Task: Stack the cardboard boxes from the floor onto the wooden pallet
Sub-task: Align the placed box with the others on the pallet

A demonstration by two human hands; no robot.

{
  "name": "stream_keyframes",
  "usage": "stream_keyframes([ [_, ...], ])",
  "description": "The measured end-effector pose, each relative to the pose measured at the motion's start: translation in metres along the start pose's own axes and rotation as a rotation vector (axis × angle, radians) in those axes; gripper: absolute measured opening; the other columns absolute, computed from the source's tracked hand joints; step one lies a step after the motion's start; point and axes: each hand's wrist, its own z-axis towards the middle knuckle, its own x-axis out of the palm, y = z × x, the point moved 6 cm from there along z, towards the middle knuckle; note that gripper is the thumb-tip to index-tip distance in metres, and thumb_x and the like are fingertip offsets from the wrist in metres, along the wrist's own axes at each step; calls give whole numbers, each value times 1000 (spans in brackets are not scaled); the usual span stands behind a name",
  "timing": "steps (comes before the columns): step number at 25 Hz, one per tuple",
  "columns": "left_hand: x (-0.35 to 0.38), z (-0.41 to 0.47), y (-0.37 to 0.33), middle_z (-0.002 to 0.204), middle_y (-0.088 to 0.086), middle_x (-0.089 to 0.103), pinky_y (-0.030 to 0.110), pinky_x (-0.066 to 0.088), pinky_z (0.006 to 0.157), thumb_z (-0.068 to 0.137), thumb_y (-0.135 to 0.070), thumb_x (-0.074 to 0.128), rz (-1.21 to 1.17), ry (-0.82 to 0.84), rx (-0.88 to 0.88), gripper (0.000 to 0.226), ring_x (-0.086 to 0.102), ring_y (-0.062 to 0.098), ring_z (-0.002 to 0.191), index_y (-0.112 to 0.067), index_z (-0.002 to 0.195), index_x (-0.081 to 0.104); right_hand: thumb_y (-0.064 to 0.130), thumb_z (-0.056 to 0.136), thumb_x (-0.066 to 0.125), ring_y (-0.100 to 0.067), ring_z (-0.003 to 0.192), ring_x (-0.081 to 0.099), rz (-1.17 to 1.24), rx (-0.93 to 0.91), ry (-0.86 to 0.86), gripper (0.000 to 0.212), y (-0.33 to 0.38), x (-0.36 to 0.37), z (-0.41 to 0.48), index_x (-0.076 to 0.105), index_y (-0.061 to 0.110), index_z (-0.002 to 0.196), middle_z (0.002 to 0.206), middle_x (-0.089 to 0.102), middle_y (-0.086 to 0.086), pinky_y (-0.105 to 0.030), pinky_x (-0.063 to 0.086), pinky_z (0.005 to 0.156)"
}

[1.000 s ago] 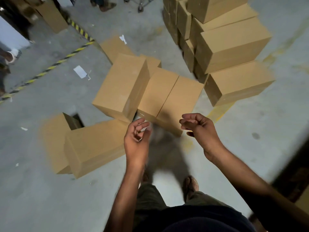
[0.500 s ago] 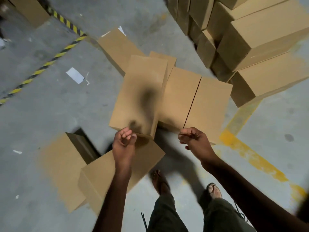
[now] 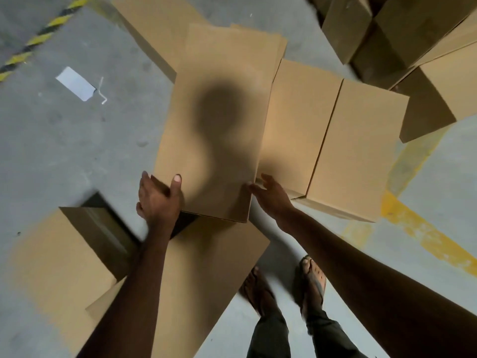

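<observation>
Standing over a grey concrete floor [image 3: 77, 140], you have both hands on the near end of one long cardboard box [image 3: 222, 99]. It lies in the middle of the scene, running away from you, with a dark shadow across its top face. Your left hand [image 3: 158, 200] grips the near left corner, thumb flat on top and the fingers curled round the left side. Your right hand [image 3: 271, 198] sits at the near right corner with the fingers spread and fairly straight, the tips touching the edge, so it presses rather than clasps.

The near end of that box rests over a low box [image 3: 206, 267] lying flat in front of your sandalled feet [image 3: 312, 277]. Just left of the low box is an open box [image 3: 51, 267] with a dark inside. Beside the held box on the right lies a seamed box [image 3: 333, 140], its top split by a centre line. A stack of boxes [image 3: 413, 29] fills the far right corner.

On the floor, black-and-yellow hazard tape [image 3: 38, 38] crosses the far left, a white paper scrap [image 3: 76, 83] lies near it, and a worn yellow painted line [image 3: 423, 228] runs along the right. The light is dim and the edges of the view are blurred.
</observation>
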Motion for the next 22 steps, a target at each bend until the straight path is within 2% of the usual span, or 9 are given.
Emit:
stream_keyframes([
  [2,2,11,11,149,17,52,53,39,112,89,-72,54,-72,-9,-52,89,47,40,137,-12,153,39,71,80,62,-24,128,59,41,-21,55,83,-12,11,15,46,31,151,144,60,1,-49,49,110],
  [3,3,11,11,139,14,60,48,45,106,87,-74,53,-105,-5,-54,83,54,39,129,-14,145,49,74,74,61,-22,124,62,72,-35,74,85,-21,13,21,48,36,149,139,64,2,-49,50,108],
  [6,1,-6,-7,122,10,69,38,46,93,94,-63,57,-163,-6,-19,58,61,33,115,-15,128,64,59,86,61,-22,119,64,146,-58,40,69,-9,-4,6,45,38,150,134,66,1,-49,53,105],
  [9,-6,-31,-41,126,5,67,45,52,101,84,-68,57,-250,-14,12,69,64,27,114,-20,134,64,37,104,55,-18,120,63,183,-120,-16,35,20,-52,-15,55,39,138,129,67,8,-44,52,104],
  [11,-10,-51,-73,128,1,65,46,54,99,89,-59,62,-341,-10,34,59,65,24,113,-23,136,64,30,106,55,-11,119,64,213,-191,-66,32,41,-93,-29,57,40,136,124,69,15,-33,51,102],
  [12,-10,-62,-92,130,0,64,42,56,97,94,-51,65,-381,-2,59,52,64,22,114,-22,137,64,26,106,55,-7,114,65,237,-204,-92,33,52,-114,-35,57,36,138,119,70,18,-25,52,96],
  [14,-12,-85,-131,132,-2,62,19,54,89,100,-41,64,-437,16,100,44,62,11,114,-20,139,64,20,105,56,0,99,68,282,-209,-137,33,73,-153,-49,61,30,137,112,72,19,-15,52,79],
  [17,-13,-111,-183,131,-6,62,-3,41,78,102,-37,61,-516,47,136,41,58,-11,103,-21,139,64,20,103,59,2,84,69,327,-207,-189,27,95,-201,-71,66,27,128,106,74,14,-16,51,71],
  [22,-8,-127,-243,132,-14,61,19,44,100,100,-45,61,-559,150,170,38,56,4,120,-33,136,66,27,101,63,2,87,70,346,-203,-248,15,100,-253,-107,70,32,114,96,76,21,-21,50,80],
])
